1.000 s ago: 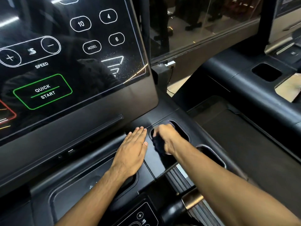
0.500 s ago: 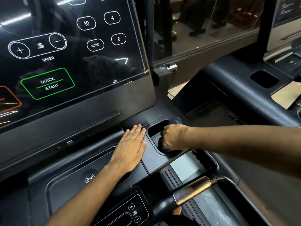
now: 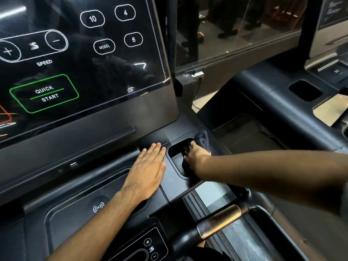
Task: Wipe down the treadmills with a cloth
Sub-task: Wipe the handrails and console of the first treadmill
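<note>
A dark, crumpled cloth (image 3: pixel 202 141) is being gripped by the right hand (image 3: pixel 195 157), whose fingers are curled round it, and is being pressed into the rounded rectangular cup recess (image 3: pixel 176 150) at the right end of the black plastic treadmill console (image 3: pixel 175 178). Part of the cloth is lying inside the recess under the hand; another fold is being pushed up over the recess's far right rim. The left hand (image 3: pixel 148 170) is being held flat, fingers straight and close together, palm down on the console surface just left of the recess, its little finger almost at the recess edge. Nearer the wrist, the shallow black tray marked with a white wireless symbol (image 3: pixel 98 207) is being partly covered by the left forearm. Above, the glossy black touchscreen with a green QUICK START box (image 3: pixel 45 93) is being shown lit. To the right, a gap is being left between the console edge and the neighbouring dark treadmill (image 3: pixel 263 91). A bronze-banded black handlebar (image 3: pixel 218 225) is crossing below the right forearm.
</note>
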